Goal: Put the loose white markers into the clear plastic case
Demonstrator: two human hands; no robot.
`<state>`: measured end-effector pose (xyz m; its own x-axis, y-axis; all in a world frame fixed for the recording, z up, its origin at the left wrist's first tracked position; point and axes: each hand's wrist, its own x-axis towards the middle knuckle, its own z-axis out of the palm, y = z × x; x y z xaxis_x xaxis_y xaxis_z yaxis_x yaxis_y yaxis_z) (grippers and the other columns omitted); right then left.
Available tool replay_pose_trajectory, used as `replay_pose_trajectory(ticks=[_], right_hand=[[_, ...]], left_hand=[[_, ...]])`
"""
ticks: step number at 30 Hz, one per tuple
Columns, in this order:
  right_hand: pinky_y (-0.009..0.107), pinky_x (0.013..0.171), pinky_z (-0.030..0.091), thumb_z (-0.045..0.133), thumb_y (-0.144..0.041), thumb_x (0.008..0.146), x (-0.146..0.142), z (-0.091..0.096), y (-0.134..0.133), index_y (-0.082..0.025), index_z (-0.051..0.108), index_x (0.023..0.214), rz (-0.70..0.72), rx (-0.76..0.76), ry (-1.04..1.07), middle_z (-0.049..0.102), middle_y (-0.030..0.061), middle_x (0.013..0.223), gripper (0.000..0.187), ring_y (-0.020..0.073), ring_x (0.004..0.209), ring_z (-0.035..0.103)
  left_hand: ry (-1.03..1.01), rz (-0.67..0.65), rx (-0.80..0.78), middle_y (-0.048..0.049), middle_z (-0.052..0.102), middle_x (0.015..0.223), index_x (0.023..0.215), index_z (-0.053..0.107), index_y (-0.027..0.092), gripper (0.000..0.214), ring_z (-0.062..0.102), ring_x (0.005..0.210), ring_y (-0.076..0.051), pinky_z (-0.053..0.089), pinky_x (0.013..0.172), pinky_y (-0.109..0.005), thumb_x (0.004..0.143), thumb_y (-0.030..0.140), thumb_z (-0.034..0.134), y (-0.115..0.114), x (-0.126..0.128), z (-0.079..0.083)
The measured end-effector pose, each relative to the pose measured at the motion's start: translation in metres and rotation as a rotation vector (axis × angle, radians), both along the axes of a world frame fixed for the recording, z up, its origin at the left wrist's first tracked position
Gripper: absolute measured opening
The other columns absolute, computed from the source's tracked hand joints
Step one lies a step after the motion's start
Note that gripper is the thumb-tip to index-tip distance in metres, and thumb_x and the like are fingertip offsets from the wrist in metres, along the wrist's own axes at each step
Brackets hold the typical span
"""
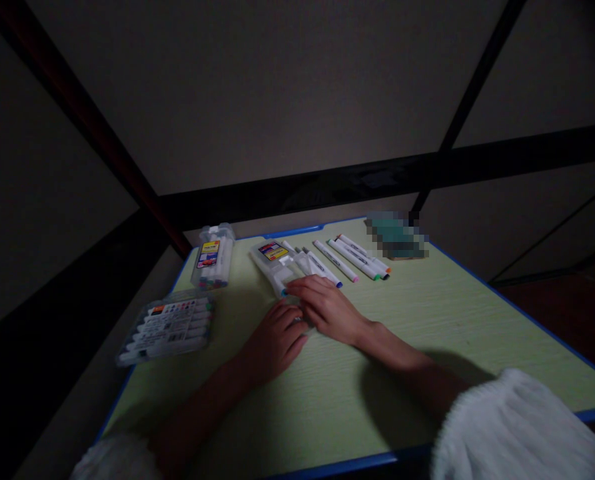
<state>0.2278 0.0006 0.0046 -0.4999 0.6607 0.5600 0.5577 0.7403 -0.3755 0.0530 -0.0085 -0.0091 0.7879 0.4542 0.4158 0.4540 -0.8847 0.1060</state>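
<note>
My left hand point(274, 340) lies on the pale green table point(427, 320) with its fingers curled together near a marker end. My right hand point(327, 308) rests just beside it, palm down, fingertips reaching the lower end of a clear marker case point(273, 260). What the fingers of either hand grip is hidden in the dim light. Several loose white markers point(350, 259) with coloured caps lie in a row just beyond my right hand.
A second clear marker case point(212, 257) lies at the back left. A flat pack of markers point(170, 328) sits at the left edge. A blurred greenish object point(396, 235) is at the far edge. Dark wall beams run behind the blue-rimmed table.
</note>
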Motion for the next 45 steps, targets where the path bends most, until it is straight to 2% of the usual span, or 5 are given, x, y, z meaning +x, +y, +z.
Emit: replay_pose_trajectory(ticks=[7,15,45], right_hand=[[0.037,0.079,0.042,0.039,-0.012,0.085,0.004,0.000,0.002,-0.012,0.058,0.099,-0.006,0.083,0.036,0.061,0.0108,0.099,0.023,0.0208,0.093,0.051],[0.035,0.077,0.042,0.039,-0.011,0.084,0.005,0.002,0.001,-0.014,0.057,0.092,-0.068,0.125,0.063,0.061,0.0100,0.092,0.020,0.0202,0.088,0.052],[0.034,0.075,0.040,0.040,-0.011,0.082,0.013,0.001,0.005,-0.017,0.053,0.092,-0.235,0.190,0.142,0.059,0.0083,0.090,0.018,0.0213,0.088,0.053]], left_hand=[[-0.004,-0.006,-0.004,-0.0080,0.057,0.095,0.092,0.058,0.013,0.014,0.050,0.098,-0.020,0.037,0.101,-0.043,0.084,0.017,0.048,-0.001,0.000,0.002],[-0.011,-0.009,-0.012,-0.0076,0.058,0.096,0.093,0.057,0.014,0.013,0.051,0.098,-0.020,0.037,0.100,-0.045,0.084,0.017,0.048,0.000,0.000,0.001],[-0.007,-0.009,-0.033,-0.0072,0.058,0.099,0.093,0.056,0.016,0.012,0.051,0.101,-0.020,0.036,0.101,-0.044,0.085,0.017,0.048,0.000,-0.003,-0.001]])
